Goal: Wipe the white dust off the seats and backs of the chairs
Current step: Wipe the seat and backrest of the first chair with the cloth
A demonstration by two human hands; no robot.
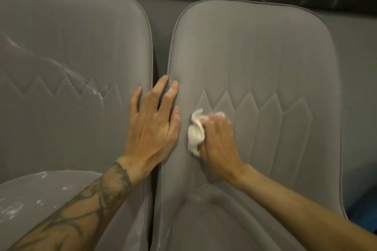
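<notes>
Rubbing right chair back (265, 57) with cloth (195, 132) gripped in right hand (216, 138), bracing with spread-flat left hand (155, 120). Next, likely: streaked left chair (71, 47).

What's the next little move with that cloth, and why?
Probably slide the cloth straight down. The right hand grips it against the right chair, whose back looks clean there, while a faint white smudge sits just below, on the seat. The left hand rests on that chair's edge.
</notes>
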